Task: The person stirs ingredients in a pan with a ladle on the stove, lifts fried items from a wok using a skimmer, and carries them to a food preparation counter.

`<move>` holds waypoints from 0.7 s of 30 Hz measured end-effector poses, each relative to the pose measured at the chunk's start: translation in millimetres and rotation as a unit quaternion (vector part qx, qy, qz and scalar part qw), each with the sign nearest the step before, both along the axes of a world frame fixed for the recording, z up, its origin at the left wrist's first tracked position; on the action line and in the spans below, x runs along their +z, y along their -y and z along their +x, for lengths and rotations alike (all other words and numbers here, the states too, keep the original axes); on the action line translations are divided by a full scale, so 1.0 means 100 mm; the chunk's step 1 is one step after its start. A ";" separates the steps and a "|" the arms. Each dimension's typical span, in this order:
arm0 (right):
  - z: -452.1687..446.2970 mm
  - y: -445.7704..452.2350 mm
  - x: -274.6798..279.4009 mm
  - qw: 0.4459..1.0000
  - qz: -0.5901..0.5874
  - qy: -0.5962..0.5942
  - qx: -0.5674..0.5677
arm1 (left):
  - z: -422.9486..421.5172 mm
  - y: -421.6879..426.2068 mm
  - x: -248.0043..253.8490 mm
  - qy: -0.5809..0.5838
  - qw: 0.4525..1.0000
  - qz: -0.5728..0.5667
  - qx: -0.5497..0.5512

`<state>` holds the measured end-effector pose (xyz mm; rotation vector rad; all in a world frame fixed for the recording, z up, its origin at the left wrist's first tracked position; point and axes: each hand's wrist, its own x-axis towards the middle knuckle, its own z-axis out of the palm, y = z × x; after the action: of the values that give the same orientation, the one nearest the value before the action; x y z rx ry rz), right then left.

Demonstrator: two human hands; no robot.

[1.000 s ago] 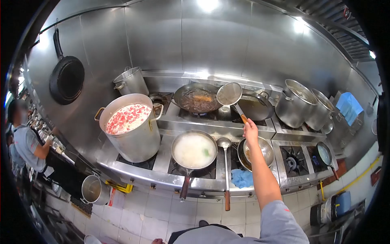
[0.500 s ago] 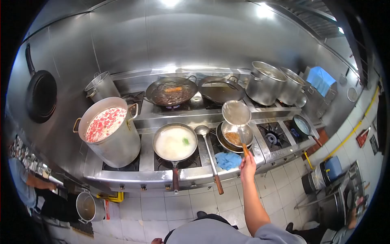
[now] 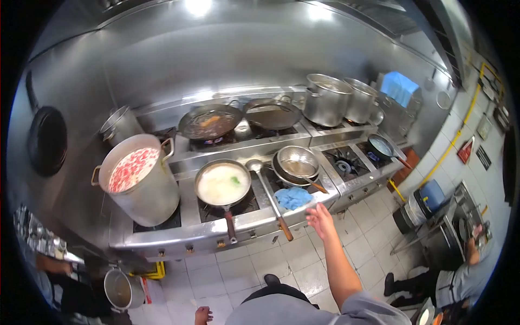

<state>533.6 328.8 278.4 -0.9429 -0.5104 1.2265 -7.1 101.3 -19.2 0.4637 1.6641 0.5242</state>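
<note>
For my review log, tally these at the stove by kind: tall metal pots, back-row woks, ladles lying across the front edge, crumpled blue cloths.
Tall metal pots: 4
Back-row woks: 2
Front-edge ladle: 1
Crumpled blue cloth: 1
Total: 8

commercial kitchen, gas burners [image 3: 345, 166], large pots [image 3: 326, 104]

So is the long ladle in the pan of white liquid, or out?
Out: the ladle lies on the stovetop beside the pan, its brown handle jutting past the front edge.
</note>
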 end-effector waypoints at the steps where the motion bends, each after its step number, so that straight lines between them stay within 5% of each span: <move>1: -0.02 0.06 -0.11 0.996 -0.058 0.072 0.019 | 0.02 0.07 0.02 0.008 0.999 0.013 0.032; 7: -0.25 0.03 -1.06 0.921 -0.165 0.350 0.045 | 0.10 0.83 0.08 0.003 0.999 -0.013 0.042; 9: -0.25 -0.13 -1.46 0.803 -0.130 0.580 0.043 | 0.07 1.13 0.05 0.008 0.998 -0.050 0.027; 10: -0.28 -0.19 -1.61 0.805 -0.125 0.577 0.051 | 0.01 1.31 0.01 0.004 0.998 -0.050 0.035; 12: -0.38 -0.29 -1.82 0.709 -0.095 0.698 0.010 | -0.10 1.64 -0.04 -0.143 0.984 0.000 -0.109; 13: -0.43 -0.33 -1.73 0.744 -0.121 0.654 0.067 | -0.11 1.75 0.01 -0.146 0.984 -0.004 -0.098; 15: -0.58 -0.40 -1.62 0.742 -0.113 0.657 0.069 | -0.08 1.98 0.10 -0.046 0.992 -0.056 0.102; 21: -1.00 -0.54 -1.41 0.722 -0.214 0.654 0.077 | -0.07 2.32 0.26 -0.027 0.982 -0.078 0.173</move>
<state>433.2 382.3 137.8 -2.1962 -1.4650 0.6150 -14.4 -130.9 7.3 0.0728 1.8344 0.6321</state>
